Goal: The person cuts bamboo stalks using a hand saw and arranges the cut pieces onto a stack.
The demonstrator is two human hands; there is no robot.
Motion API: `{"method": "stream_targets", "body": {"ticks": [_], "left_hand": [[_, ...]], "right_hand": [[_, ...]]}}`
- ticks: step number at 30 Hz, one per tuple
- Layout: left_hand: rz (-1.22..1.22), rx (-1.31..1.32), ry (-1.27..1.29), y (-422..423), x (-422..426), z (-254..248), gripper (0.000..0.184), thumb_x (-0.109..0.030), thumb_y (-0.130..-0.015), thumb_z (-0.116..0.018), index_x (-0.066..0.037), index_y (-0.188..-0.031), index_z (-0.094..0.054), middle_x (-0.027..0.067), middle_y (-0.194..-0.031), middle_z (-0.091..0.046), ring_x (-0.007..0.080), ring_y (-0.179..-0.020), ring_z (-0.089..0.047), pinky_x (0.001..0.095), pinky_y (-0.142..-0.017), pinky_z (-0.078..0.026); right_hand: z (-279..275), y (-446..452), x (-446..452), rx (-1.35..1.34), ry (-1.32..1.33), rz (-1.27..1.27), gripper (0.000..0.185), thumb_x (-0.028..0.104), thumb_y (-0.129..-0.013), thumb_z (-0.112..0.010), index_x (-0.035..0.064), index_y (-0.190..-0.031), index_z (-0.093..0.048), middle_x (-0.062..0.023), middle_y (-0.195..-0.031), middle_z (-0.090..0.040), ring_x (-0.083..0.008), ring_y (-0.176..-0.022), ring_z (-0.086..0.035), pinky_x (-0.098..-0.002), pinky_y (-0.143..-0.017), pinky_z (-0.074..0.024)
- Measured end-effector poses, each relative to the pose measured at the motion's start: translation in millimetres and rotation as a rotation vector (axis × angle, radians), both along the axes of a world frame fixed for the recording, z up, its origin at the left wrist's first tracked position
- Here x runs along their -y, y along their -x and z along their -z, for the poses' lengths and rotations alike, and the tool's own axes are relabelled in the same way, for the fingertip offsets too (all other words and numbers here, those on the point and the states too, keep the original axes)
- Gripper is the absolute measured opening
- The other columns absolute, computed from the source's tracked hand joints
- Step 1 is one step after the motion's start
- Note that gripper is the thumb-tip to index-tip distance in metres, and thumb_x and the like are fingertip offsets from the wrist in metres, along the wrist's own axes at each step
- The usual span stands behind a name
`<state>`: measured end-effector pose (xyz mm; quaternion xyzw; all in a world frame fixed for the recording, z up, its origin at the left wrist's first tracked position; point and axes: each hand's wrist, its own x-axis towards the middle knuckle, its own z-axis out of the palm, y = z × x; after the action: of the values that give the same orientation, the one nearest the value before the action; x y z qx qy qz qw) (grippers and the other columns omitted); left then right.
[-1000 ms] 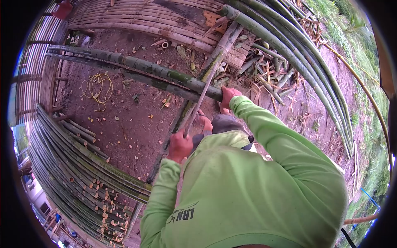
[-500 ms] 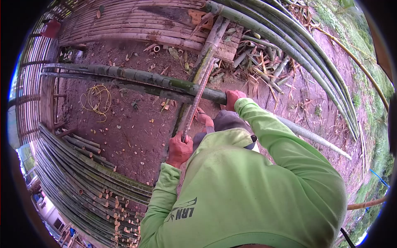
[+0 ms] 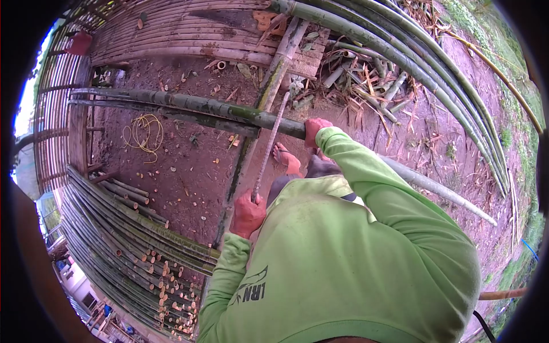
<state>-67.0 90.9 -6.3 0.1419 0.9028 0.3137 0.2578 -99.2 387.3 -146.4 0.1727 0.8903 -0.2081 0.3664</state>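
My left hand (image 3: 247,212) is closed around the near end of a long, narrow, rusty-looking blade (image 3: 269,150), seen nearly edge-on, its exact kind unclear. The blade slants up and away, crossing over a green bamboo pole (image 3: 200,105). My right hand (image 3: 315,130) grips the pole's right end. The pole extends far to the left, crossing a bamboo support rail (image 3: 278,68), with another dark length (image 3: 194,118) running alongside just below it. Below the pole, my sandalled foot (image 3: 284,155) shows on the dirt.
Cut bamboo poles (image 3: 131,228) are stacked at lower left. Long poles (image 3: 394,57) curve across the upper right, above offcuts (image 3: 372,86). A handsaw (image 3: 267,22) lies on the slatted bamboo platform (image 3: 171,40). Yellow cord (image 3: 143,137) lies coiled on the ground.
The blade's far end has swung slightly right, and its upper part looks thinner. My left hand stays closed on it; my right hand still grips the pole end. The view has shifted slightly.
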Motion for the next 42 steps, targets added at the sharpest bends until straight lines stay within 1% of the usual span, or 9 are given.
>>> {"method": "stream_targets", "body": {"ticks": [8, 14, 17, 20, 26, 28, 31, 35, 42], "left_hand": [[0.021, 0.085, 0.153, -30.9, 3.6, -61.3, 0.011, -0.007, -0.076, -0.057, 0.000, -0.072, -0.049, 0.0214, -0.057, -0.052, 0.0411, -0.054, -0.055, 0.0470, -0.052, -0.042], [0.052, -0.009, 0.091, 35.3, -108.0, 26.0, 0.010, -0.008, -0.077, -0.055, 0.002, -0.075, -0.056, 0.0261, -0.069, -0.058, 0.0450, -0.067, -0.059, 0.0490, -0.060, -0.045], [0.091, -0.133, 0.110, 28.7, -84.0, 43.7, 0.010, -0.007, -0.076, -0.057, 0.003, -0.077, -0.058, 0.0183, -0.058, -0.054, 0.0288, -0.053, -0.057, 0.0403, -0.053, -0.043], [-0.004, 0.074, 0.126, 10.6, -72.9, -16.5, 0.008, -0.006, -0.077, -0.054, 0.002, -0.076, -0.056, 0.0241, -0.065, -0.058, 0.0442, -0.065, -0.059, 0.0492, -0.060, -0.045], [-0.018, 0.195, 0.283, -4.1, -42.5, -86.0, 0.008, -0.006, -0.077, -0.054, 0.001, -0.076, -0.056, 0.0231, -0.064, -0.057, 0.0429, -0.062, -0.059, 0.0475, -0.059, -0.045], [-0.019, 0.193, 0.280, 13.3, -55.9, -71.8, 0.008, -0.007, -0.076, -0.055, 0.002, -0.076, -0.057, 0.0243, -0.065, -0.058, 0.0436, -0.064, -0.059, 0.0478, -0.060, -0.046], [0.095, 0.012, 0.146, 50.9, -120.3, 20.5, 0.011, -0.008, -0.074, -0.056, 0.002, -0.076, -0.058, 0.0265, -0.069, -0.059, 0.0442, -0.068, -0.060, 0.0485, -0.061, -0.046], [0.092, 0.068, 0.107, 60.9, -108.0, 37.7, 0.011, -0.008, -0.074, -0.057, 0.002, -0.075, -0.057, 0.0266, -0.067, -0.057, 0.0445, -0.066, -0.059, 0.0491, -0.060, -0.045], [0.074, 0.146, 0.277, 10.0, -49.7, -82.4, 0.010, -0.007, -0.077, -0.055, 0.002, -0.075, -0.055, 0.0260, -0.064, -0.055, 0.0440, -0.063, -0.058, 0.0502, -0.058, -0.044]], "right_hand": [[-3.5, -25.3, -16.2, -0.038, 0.079, 0.016, 0.031, 0.018, -0.065, -0.066, 0.0081, -0.094, -0.070, -0.0176, -0.091, -0.069, -0.0316, -0.089, -0.068, -0.0400, -0.081, -0.0538], [-11.1, -25.2, -22.3, -0.008, 0.169, 0.059, 0.031, 0.022, -0.070, -0.065, 0.0066, -0.097, -0.070, -0.0207, -0.098, -0.068, -0.0326, -0.095, -0.067, -0.0408, -0.084, -0.0531], [-13.4, -29.7, -15.9, -0.030, 0.136, 0.033, 0.032, 0.022, -0.071, -0.064, 0.0065, -0.099, -0.070, -0.0212, -0.098, -0.068, -0.0334, -0.096, -0.066, -0.0405, -0.085, -0.0527], [-10.6, -27.8, -16.2, -0.019, 0.119, 0.017, 0.032, 0.021, -0.071, -0.064, 0.0066, -0.100, -0.070, -0.0206, -0.098, -0.068, -0.0327, -0.096, -0.066, -0.0408, -0.086, -0.0526], [-1.3, -33.2, -13.1, -0.046, 0.175, 0.066, 0.032, 0.021, -0.069, -0.064, 0.0048, -0.096, -0.068, -0.0209, -0.094, -0.068, -0.0350, -0.092, -0.066, -0.0424, -0.083, -0.0527], [-16.2, -28.6, -17.8, -0.035, 0.211, 0.115, 0.031, 0.021, -0.069, -0.064, 0.0044, -0.095, -0.068, -0.0209, -0.094, -0.068, -0.0356, -0.091, -0.066, -0.0430, -0.083, -0.0526], [-4.2, -28.1, -15.8, 0.004, 0.222, 0.114, 0.032, 0.021, -0.070, -0.064, 0.0062, -0.098, -0.067, -0.0216, -0.094, -0.068, -0.0366, -0.092, -0.066, -0.0431, -0.084, -0.0525], [-33.0, -29.7, -15.1, 0.040, 0.189, 0.085, 0.036, 0.022, -0.071, -0.063, 0.0087, -0.104, -0.065, -0.0201, -0.098, -0.068, -0.0365, -0.094, -0.066, -0.0450, -0.085, -0.0522], [-53.2, -22.1, -16.9, 0.094, 0.211, 0.098, 0.033, 0.023, -0.074, -0.059, 0.0117, -0.104, -0.066, -0.0184, -0.104, -0.067, -0.0361, -0.099, -0.064, -0.0463, -0.091, -0.0483]]}}
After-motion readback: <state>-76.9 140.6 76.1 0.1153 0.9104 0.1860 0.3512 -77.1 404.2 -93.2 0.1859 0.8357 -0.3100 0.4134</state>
